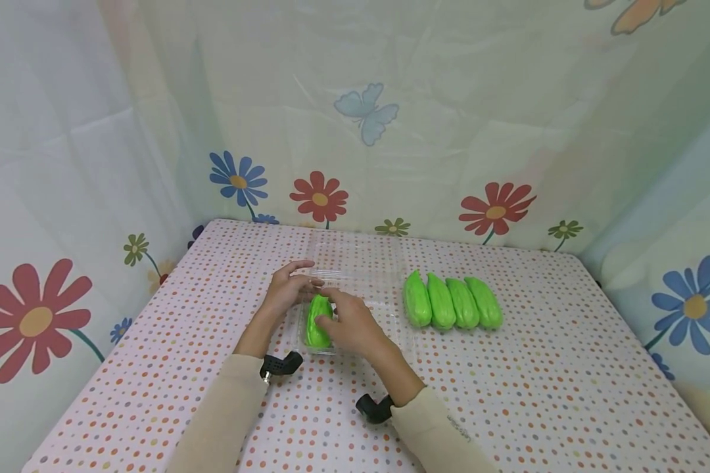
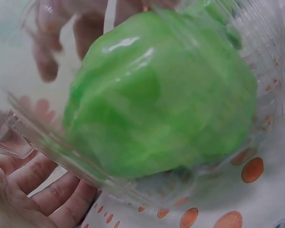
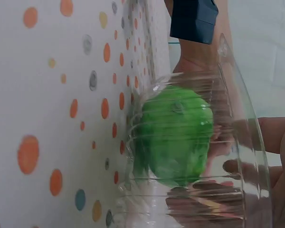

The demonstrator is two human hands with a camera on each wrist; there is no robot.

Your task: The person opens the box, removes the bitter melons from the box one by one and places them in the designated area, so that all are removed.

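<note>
A glossy green gourd-like vegetable (image 1: pixel 317 323) lies lengthwise in the left part of a clear plastic clamshell box (image 1: pixel 384 315); its lid is folded back. My left hand (image 1: pixel 288 289) is at the box's far left side, its fingers loosely bent by the rim; the left wrist view shows those fingers (image 2: pixel 52 192) beside the plastic. My right hand (image 1: pixel 352 322) reaches over the box from the right. In the head view its thumb overlaps the gourd, while in the right wrist view its fingertips (image 3: pixel 235 166) hover close by the gourd's upper side.
Several more green gourds (image 1: pixel 452 302) lie in a row to the right of the box. The open lid (image 1: pixel 357 256) stretches toward the back wall. A dotted cloth (image 1: pixel 538 368) covers the table, with a flowered curtain (image 1: pixel 426 131) behind and at both sides.
</note>
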